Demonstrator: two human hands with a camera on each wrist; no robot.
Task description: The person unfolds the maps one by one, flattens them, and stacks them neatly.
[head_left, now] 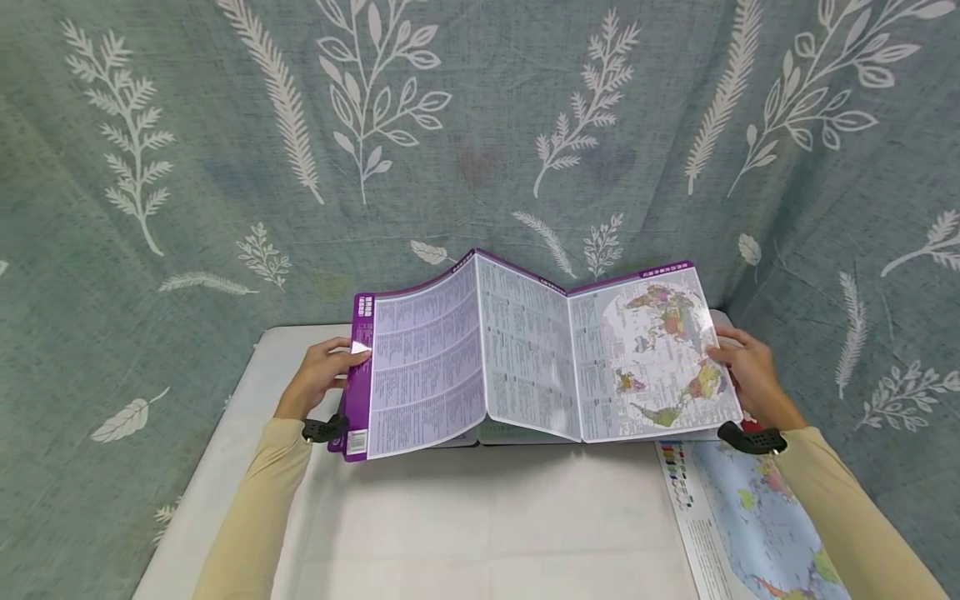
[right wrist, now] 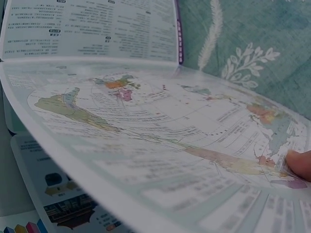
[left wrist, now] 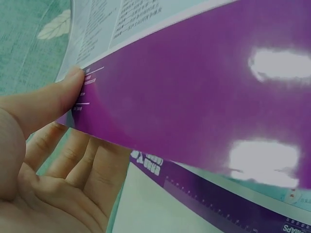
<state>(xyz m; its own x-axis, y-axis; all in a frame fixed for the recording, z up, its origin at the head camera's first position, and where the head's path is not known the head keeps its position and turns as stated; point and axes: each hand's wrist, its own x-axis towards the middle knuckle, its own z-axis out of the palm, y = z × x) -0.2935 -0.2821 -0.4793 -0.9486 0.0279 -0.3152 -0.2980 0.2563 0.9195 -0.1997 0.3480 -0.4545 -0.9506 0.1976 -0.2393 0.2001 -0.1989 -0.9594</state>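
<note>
A folding laminated chart [head_left: 427, 358], with text panels and a world map at its right end, stands in zigzag creases above the table. My left hand [head_left: 318, 375] pinches its purple left border; in the left wrist view the thumb [left wrist: 73, 90] lies on top and the other fingers are beneath. At the opposite edge, my right hand [head_left: 753, 375] grips the map panel. The right wrist view shows only that hand's thumb [right wrist: 300, 164] on the printed face, its other fingers hidden. Under the raised chart lies a second printed sheet [left wrist: 214, 204] with a purple border, mostly covered.
A blue world map sheet [head_left: 757, 508] lies at the table's right side, partly under my right forearm. The white-covered table [head_left: 480, 525] extends toward me. Behind it hangs a green leaf-patterned curtain [head_left: 480, 150].
</note>
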